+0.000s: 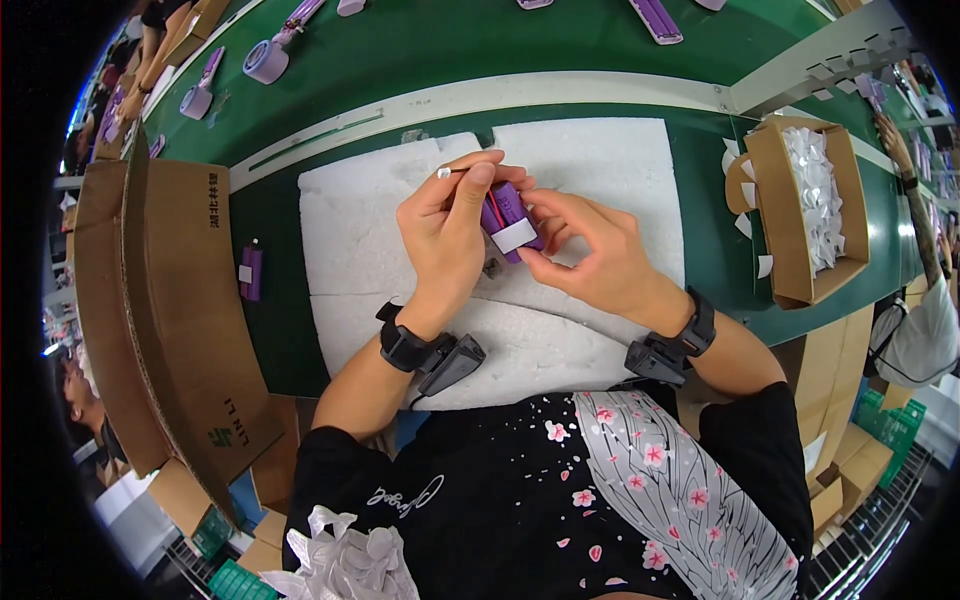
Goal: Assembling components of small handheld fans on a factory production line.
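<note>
Over the white foam sheet (pixel 360 235), both my hands are closed on one purple battery pack (pixel 509 203). My left hand (pixel 440 240) grips its left side, thumb and fingers near the upper end. Red and black wires run along the pack, and a small white connector (pixel 444 173) sticks out past the left fingers. With thumb and fingertips, my right hand (pixel 602 250) pinches the pack's right side and lower end. A white strip (pixel 515 236) crosses the pack near that lower end. My fingers cover part of the pack.
On the left stands a large cardboard box (pixel 185 330), with another purple pack (pixel 251 273) beside it on the green table. A carton (pixel 780 225) of white pieces sits at the right. Beyond the pale rail (pixel 560 88), several purple items lie on the green surface. Other people are at both sides.
</note>
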Demonstrator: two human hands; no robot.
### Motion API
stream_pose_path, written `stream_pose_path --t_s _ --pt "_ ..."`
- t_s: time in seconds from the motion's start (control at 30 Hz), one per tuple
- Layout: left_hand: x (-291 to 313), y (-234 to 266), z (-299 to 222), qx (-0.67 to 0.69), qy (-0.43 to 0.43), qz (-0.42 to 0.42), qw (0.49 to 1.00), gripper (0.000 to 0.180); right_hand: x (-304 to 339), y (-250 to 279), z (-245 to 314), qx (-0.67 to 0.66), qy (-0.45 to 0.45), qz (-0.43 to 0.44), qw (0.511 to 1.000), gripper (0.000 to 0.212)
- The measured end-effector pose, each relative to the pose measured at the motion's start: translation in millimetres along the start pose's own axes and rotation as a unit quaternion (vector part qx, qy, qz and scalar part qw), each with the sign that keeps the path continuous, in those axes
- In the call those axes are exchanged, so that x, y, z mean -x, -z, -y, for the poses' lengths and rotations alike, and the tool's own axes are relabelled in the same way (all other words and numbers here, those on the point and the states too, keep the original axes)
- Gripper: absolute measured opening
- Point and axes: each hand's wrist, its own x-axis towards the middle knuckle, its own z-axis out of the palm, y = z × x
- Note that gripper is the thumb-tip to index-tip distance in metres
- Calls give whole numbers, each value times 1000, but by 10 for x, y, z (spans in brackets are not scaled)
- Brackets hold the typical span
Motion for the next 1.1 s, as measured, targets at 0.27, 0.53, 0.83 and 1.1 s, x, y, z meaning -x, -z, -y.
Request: stream_pose_path --t_s 0.27,0.53,0.83,1.1 --pt "-25 35 23 -3 55 3 998 32 -10 13 20 -86 -90 28 992 49" --pt "-65 2 -60 135 157 29 978 42 8 79 -53 -279 -193 17 941 39" --pt "-111 121 -63 101 98 235 962 53 -11 39 -51 -387 -140 -26 911 27" --pt "-105 169 -2 -66 24 221 973 47 -5 95 -48 -8 -38 21 999 9"
